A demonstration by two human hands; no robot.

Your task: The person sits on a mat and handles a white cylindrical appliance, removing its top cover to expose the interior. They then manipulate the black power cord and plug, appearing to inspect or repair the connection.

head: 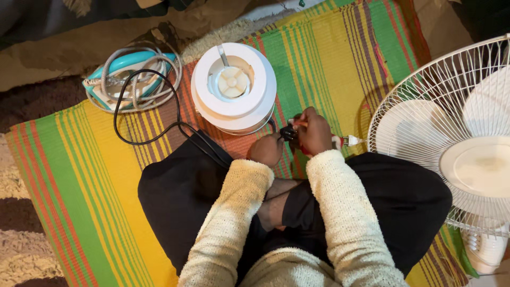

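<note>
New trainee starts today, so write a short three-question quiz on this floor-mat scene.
1. True or false: the right hand works at the black plug with a red-handled screwdriver.
2. Which appliance has its cord coiled on it? A) white fan B) teal iron C) white round appliance
3. What does the left hand rest beside?

Key: 1 true; 2 B; 3 the black plug, at the end of the black cord on the striped mat.

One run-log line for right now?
left hand: steadies black plug | right hand: screwdriver at plug | white appliance ahead
</note>
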